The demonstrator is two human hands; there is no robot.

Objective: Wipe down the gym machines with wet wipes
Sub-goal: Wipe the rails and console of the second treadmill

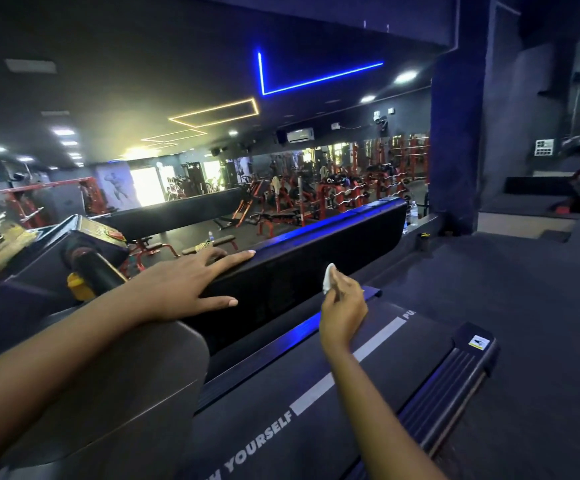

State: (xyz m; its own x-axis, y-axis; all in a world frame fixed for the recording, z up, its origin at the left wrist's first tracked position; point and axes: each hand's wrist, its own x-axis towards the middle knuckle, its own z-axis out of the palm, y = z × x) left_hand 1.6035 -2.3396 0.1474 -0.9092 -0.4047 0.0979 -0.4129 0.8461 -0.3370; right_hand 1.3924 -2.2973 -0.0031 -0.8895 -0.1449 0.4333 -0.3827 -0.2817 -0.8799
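The wet wipe (pixel 329 278) was small, white and scrunched up. The right hand (pixel 344 311) pinched it in its fingertips, up over the front end of the treadmill (pixel 316 410), close to a low black wall (pixel 299 271). The treadmill's belt was dark grey, with a white stripe and the word "YOURSELF" on it. The left hand (pixel 184 287) lay flat on top of the black wall, fingers straight, holding nothing. Far along the wall stood a clear bottle (pixel 413 213). I could not tell what was inside it.
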